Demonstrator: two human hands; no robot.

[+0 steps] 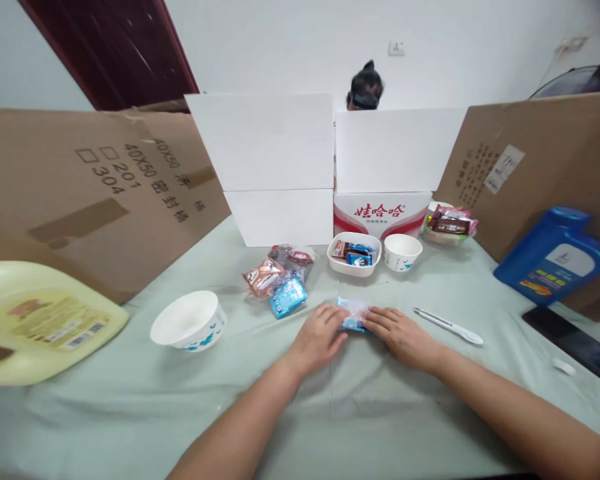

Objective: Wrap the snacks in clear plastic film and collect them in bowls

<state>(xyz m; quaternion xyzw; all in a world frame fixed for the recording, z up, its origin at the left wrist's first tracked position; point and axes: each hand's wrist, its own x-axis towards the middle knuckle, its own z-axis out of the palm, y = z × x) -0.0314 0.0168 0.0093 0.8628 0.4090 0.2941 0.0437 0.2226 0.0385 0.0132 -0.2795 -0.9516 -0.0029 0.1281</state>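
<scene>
A small blue and clear plastic snack packet (354, 313) lies on the cloth between my two hands. At its left edge rests my left hand (320, 335), palm down, thumb apart from the fingers. My right hand (403, 335) lies flat over the packet's right end, fingers stretched out. Both hands touch the packet, whose ends are partly covered by fingertips. Just beyond my left hand sit a light blue packet (288, 297) and a pile of wrapped snacks (266, 277). A white and grey pen-shaped utility knife (450, 326) lies to the right of my right hand.
A white paper bowl (187, 321) stands left, near a yellow jug (45, 323). Behind are a white tray (354, 268) of packets, a paper cup (403, 253), and a snack-filled bowl (449, 235). Right are a blue bottle (555, 257) and black phone (575, 343). Cardboard panels (95, 200) enclose the table.
</scene>
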